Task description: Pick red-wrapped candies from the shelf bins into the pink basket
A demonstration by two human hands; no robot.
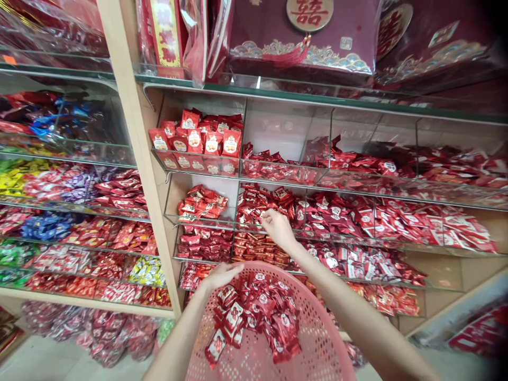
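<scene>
In the clear acrylic shelf bin point(317, 234), right hand point(278, 227) sits among red foil-wrapped candies point(337, 214), fingers bunched, maybe pinching one, can't tell. Left hand point(222, 275) curls tight on the pink perforated plastic basket point(325, 344) rim; red wrapped sweets point(257, 312) piled inside.

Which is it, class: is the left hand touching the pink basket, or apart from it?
Touching. The head view shows the left hand curled over the far rim of the basket, with no gap between them.
</scene>
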